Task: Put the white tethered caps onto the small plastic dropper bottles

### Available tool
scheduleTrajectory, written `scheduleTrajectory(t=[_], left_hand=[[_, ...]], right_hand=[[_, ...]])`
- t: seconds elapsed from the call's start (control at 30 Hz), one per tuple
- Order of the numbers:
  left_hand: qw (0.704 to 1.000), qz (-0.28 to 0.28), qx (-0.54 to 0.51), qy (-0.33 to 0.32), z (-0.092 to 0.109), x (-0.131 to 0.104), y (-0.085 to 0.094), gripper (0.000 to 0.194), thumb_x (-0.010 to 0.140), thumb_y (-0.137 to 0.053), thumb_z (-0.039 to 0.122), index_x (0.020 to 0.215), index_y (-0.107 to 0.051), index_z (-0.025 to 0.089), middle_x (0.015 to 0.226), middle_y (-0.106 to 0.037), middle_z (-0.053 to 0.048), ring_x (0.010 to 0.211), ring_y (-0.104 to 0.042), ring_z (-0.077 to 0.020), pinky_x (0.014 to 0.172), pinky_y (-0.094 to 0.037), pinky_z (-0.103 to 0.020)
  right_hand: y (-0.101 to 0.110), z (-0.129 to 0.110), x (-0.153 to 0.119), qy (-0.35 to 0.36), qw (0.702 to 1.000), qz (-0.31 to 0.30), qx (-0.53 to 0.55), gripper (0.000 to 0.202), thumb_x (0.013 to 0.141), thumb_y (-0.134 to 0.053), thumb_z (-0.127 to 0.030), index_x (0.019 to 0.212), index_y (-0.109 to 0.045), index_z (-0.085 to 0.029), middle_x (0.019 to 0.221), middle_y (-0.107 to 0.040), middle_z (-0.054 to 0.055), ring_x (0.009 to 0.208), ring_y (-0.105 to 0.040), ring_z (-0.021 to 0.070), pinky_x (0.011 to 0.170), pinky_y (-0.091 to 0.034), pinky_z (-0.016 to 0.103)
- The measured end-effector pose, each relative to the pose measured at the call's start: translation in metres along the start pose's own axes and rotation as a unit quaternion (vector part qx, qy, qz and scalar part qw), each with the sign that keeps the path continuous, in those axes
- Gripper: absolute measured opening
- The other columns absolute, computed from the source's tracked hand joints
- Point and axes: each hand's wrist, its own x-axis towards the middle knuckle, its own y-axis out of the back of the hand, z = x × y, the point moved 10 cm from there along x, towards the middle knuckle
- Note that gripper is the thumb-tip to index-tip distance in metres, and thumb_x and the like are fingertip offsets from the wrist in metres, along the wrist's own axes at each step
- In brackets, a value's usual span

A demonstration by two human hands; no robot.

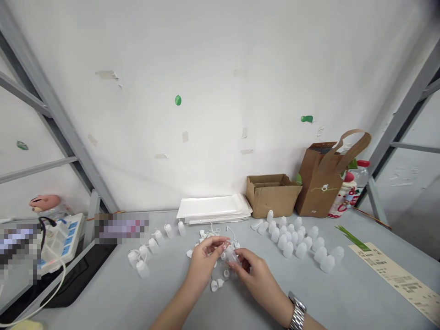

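Note:
My right hand [253, 270] is closed round a small translucent plastic bottle [234, 258], tilted with its mouth toward my left hand. With thumb and fingertips, my left hand [208, 254] pinches a small white cap at the bottle's top; the fingers partly hide it, and I cannot tell how far it is seated. Loose white caps [216, 285] with thin straps lie around and below both hands. To the left, several bottles with white caps [158, 237] stand in a rough curved line. On the right, many translucent bottles [301, 250] without white caps stand grouped.
White padded envelopes [213, 208] are stacked against the wall beside an open cardboard box [273, 197]. A brown paper bag [318, 188] stands right of it. A printed paper strip [395, 275] lies far right. At left are a power strip [65, 243] and a black tablet-like slab [80, 272].

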Motion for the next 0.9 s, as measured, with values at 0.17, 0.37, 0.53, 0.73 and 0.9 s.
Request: scheduleTrajectory(t=[0.17, 0.37, 0.53, 0.73, 0.9], left_hand=[[0.998, 0.018, 0.064, 0.002, -0.003, 0.0, 0.004, 0.022, 0.066, -0.063, 0.034, 0.082, -0.067, 0.019, 0.091, -0.067, -0.007, 0.083, -0.06, -0.0206, 0.072, -0.047, -0.032], [0.984, 0.025, 0.167, -0.052, 0.01, -0.003, 0.002, 0.015, 0.07, -0.06, 0.031, 0.077, -0.069, 0.022, 0.083, -0.063, -0.004, 0.082, -0.058, -0.0206, 0.069, -0.044, -0.031], [0.978, 0.002, 0.174, -0.118, 0.021, -0.01, -0.008, 0.013, 0.074, -0.058, 0.026, 0.077, -0.071, 0.025, 0.089, -0.064, -0.005, 0.092, -0.057, -0.0216, 0.086, -0.042, -0.035], [0.992, -0.005, 0.087, -0.09, 0.019, -0.013, -0.008, 0.016, 0.077, -0.056, 0.026, 0.087, -0.068, 0.024, 0.095, -0.068, -0.005, 0.093, -0.059, -0.0212, 0.087, -0.044, -0.035], [0.997, 0.006, 0.01, -0.078, 0.022, -0.01, -0.005, 0.014, 0.071, -0.062, 0.027, 0.082, -0.067, 0.019, 0.089, -0.066, -0.006, 0.089, -0.061, -0.0209, 0.083, -0.047, -0.032]], right_hand=[[0.001, 0.003, 0.0, 0.003, 1.0, 0.015, 0.01, 0.024, 0.079, -0.055, -0.035, 0.095, -0.061, -0.018, 0.071, -0.059, 0.0, 0.062, -0.051, 0.015, 0.061, -0.041, 0.024], [0.004, 0.006, 0.0, 0.0, 0.999, 0.029, 0.017, 0.022, 0.078, -0.056, -0.034, 0.094, -0.061, -0.019, 0.073, -0.059, 0.0, 0.064, -0.052, 0.0151, 0.062, -0.041, 0.024], [0.004, 0.009, 0.002, -0.013, 0.999, 0.031, 0.009, 0.021, 0.078, -0.056, -0.034, 0.092, -0.062, -0.02, 0.07, -0.058, -0.001, 0.062, -0.05, 0.0151, 0.06, -0.04, 0.025], [0.002, 0.006, 0.003, -0.02, 0.999, 0.023, 0.035, 0.018, 0.078, -0.057, -0.035, 0.086, -0.062, -0.019, 0.067, -0.054, -0.002, 0.059, -0.048, 0.014, 0.057, -0.039, 0.024], [-0.001, 0.004, 0.003, -0.012, 0.998, 0.01, 0.066, 0.017, 0.078, -0.057, -0.034, 0.083, -0.063, -0.019, 0.067, -0.055, -0.002, 0.059, -0.049, 0.0136, 0.057, -0.04, 0.024]])
